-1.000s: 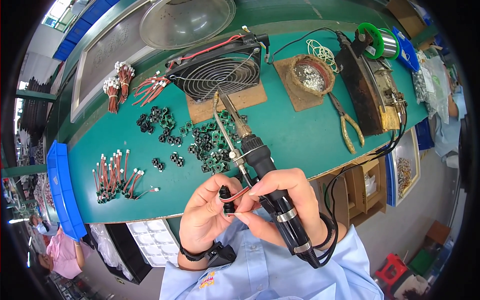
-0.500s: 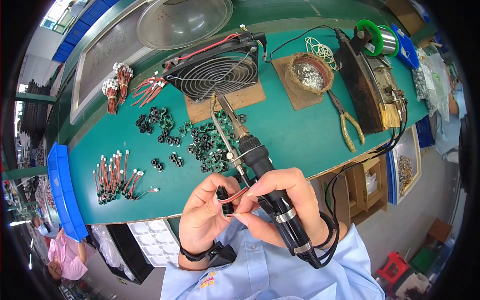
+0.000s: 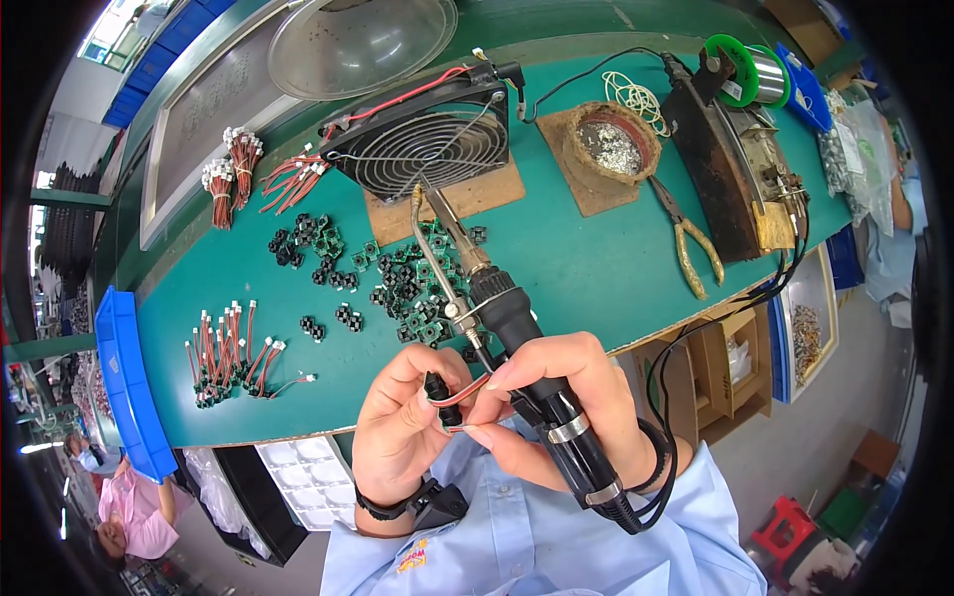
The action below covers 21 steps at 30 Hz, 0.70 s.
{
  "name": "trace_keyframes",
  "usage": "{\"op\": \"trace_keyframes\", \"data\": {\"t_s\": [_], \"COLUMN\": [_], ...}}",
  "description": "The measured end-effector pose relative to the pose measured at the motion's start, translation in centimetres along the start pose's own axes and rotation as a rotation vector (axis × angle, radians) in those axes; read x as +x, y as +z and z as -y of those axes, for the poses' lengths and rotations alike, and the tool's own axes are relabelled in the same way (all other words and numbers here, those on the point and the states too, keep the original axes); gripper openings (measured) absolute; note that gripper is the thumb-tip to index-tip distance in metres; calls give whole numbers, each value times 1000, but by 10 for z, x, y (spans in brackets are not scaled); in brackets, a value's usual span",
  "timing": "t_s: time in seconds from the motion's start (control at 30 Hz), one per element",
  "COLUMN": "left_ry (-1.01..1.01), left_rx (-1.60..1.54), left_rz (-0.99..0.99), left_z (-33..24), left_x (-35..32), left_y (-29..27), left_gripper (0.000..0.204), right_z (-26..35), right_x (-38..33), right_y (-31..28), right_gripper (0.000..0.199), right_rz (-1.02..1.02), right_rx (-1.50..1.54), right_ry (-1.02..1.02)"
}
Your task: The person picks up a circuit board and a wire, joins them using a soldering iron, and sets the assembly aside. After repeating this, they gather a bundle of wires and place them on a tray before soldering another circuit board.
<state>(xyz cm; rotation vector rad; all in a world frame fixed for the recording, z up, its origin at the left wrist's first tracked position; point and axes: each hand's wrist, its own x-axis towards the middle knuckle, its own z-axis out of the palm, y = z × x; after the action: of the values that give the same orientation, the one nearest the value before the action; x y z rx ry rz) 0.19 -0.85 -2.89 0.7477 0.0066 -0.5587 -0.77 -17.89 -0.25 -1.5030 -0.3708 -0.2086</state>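
A green bench [image 3: 596, 268] is spreading across the view, with a clear dome lid [image 3: 363, 40] lying at its far edge. A black fan [image 3: 422, 139] is standing on a brown board behind the hands, red wire running off its top. To the right a dark, rusty stand [image 3: 730, 169] is carrying a solder reel [image 3: 750, 74], and a round dish of solder scraps [image 3: 611, 144] is sitting on a brown mat beside it. Yellow-handled pliers [image 3: 691, 243] are lying between the dish and the stand. A blue tray [image 3: 129, 397] is hanging at the bench's left end.

The right hand [image 3: 561, 417] is gripping a black soldering iron [image 3: 507, 318], fingers wrapped around the handle, tip pointing away towards the fan; its thumb and forefinger are also pinching a red wire [image 3: 465, 390]. The left hand [image 3: 402, 432] is closing its fingers on a small black part [image 3: 434, 385] at that wire's end, held just above the bench's near edge, in front of the chest.

Black parts [image 3: 407, 293] are lying scattered in the middle of the bench. Wired pieces [image 3: 229, 348] are lying in a loose group to the left, and red wire bundles [image 3: 234, 169] are resting farther back.
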Motion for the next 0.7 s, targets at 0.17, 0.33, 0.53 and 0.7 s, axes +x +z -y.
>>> {"op": "trace_keyframes", "data": {"t_s": [0.17,0.33,0.53,0.7], "left_ry": [-23,-22,2,2], "left_rx": [-48,-50,-2,3], "left_rz": [-6,2,-9,-16], "left_z": [-1,0,1,1], "left_x": [0,0,0,1], "left_y": [5,3,2,3], "left_gripper": [29,28,27,27], "right_z": [0,1,2,0], "right_x": [0,0,0,0], "right_y": [-1,-1,-3,-3], "right_gripper": [45,45,44,43], "right_rz": [2,-8,5,5], "right_rx": [-12,-29,-41,-37], "right_ry": [-3,-13,-1,0]}}
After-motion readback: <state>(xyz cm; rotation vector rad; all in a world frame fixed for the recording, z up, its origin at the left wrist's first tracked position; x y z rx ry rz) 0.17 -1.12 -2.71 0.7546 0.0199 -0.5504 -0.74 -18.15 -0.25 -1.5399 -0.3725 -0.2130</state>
